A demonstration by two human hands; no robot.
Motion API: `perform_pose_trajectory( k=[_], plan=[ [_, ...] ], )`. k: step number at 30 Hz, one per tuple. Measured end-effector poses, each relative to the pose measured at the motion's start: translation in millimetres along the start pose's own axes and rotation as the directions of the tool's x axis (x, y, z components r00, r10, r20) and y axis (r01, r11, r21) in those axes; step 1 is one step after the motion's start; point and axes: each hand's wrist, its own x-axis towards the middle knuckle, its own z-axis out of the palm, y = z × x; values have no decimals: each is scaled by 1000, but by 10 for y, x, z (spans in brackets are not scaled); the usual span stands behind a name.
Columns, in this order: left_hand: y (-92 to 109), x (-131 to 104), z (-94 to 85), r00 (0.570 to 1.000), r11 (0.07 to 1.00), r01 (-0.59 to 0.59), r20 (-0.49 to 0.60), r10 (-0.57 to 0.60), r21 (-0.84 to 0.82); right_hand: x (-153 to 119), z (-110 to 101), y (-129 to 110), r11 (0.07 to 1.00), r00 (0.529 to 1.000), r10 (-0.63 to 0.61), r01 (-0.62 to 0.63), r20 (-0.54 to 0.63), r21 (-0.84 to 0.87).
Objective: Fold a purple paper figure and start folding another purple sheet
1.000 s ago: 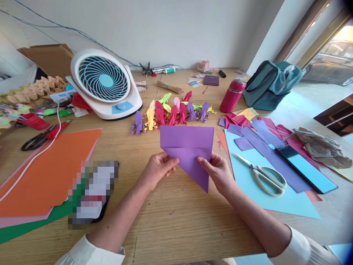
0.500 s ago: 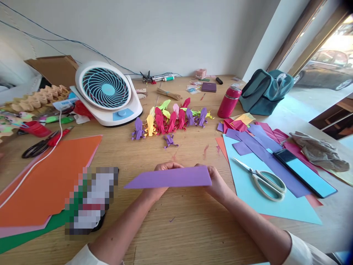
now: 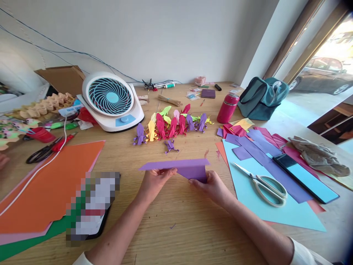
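A sheet of purple paper [image 3: 176, 164] is held up above the wooden table between both my hands, with a crease along it and a flap hanging down on the right. My left hand [image 3: 156, 182] grips the sheet from below, its thumb along the lower side. At the right end, my right hand [image 3: 211, 187] pinches the hanging flap, thumb in front. Just beyond the sheet lies a small purple folded paper figure [image 3: 171, 145]. Behind it stand several folded paper figures [image 3: 172, 128] in red, yellow, purple, pink and green.
To my right, white-handled scissors [image 3: 268, 187] lie on light blue paper [image 3: 289, 217], near purple strips and a phone [image 3: 306, 178]. Orange paper [image 3: 49, 191] and a blurred-out phone [image 3: 96, 206] are left. Behind stand a fan [image 3: 110, 97], a red flask [image 3: 228, 106] and a teal bag [image 3: 261, 97].
The purple sheet has been turned so a flap now hangs below its crease. Both thumbs have come into view at its near side. The view has tilted slightly upward.
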Motion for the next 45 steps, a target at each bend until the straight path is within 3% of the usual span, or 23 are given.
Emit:
perform_pose_trajectory(
  k=[5, 13, 19, 26, 30, 33, 34, 36, 37, 38, 39, 40, 41, 42, 43, 45],
  plan=[
    [-28, 65, -99, 995, 987, -2, -103, -15, -160, 22, -33, 69, 995, 999, 35, -35, 1, -94],
    [-85, 152, -226, 989, 952, -40, -146, -5, -305, -6, -80, -22, 979, 996, 85, -88, -25, -185],
    [-65, 177, -253, 980, 913, -88, -199, 8, -397, 38, -162, 55, 987, 999, 1, 5, 40, -160],
    [-68, 212, -326, 967, 875, -160, -251, 45, -458, 23, -245, -29, 970, 999, -36, 32, -16, -241],
    [-52, 259, -375, 935, 837, -219, -352, 34, -502, 40, -312, -29, 958, 996, -73, 57, -48, -283],
    [-29, 285, -391, 903, 805, -256, -429, 2, -535, 1, -269, -57, 912, 981, -180, 141, -68, -385],
    [-21, 288, -392, 898, 797, -261, -440, -6, -544, -41, -215, -84, 882, 967, -248, 201, -57, -427],
    [-9, 288, -393, 896, 784, -261, -444, -21, -563, -175, -39, -149, 810, 918, -383, 388, 104, -440],
    [-7, 287, -395, 898, 775, -258, -440, -28, -576, -260, 75, -175, 756, 858, -465, 512, 216, -407],
    [-9, 288, -399, 900, 766, -254, -434, -37, -591, -349, 197, -189, 678, 759, -546, 649, 355, -346],
    [-15, 291, -405, 902, 756, -249, -429, -47, -605, -433, 318, -189, 581, 630, -604, 767, 488, -272],
    [-24, 296, -412, 904, 748, -243, -425, -57, -618, -506, 427, -174, 471, 500, -626, 854, 599, -221],
    [-34, 303, -420, 905, 742, -236, -421, -68, -627, -563, 517, -150, 386, 417, -593, 898, 689, -211],
    [-46, 312, -428, 905, 739, -229, -418, -78, -634, -602, 582, -122, 326, 374, -579, 921, 724, -215],
    [-58, 320, -435, 905, 737, -222, -416, -87, -638, -623, 620, -97, 301, 372, -552, 924, 747, -238],
    [-77, 334, -445, 906, 737, -211, -411, -99, -642, -620, 622, -77, 343, 419, -491, 899, 764, -272]
  ],
)
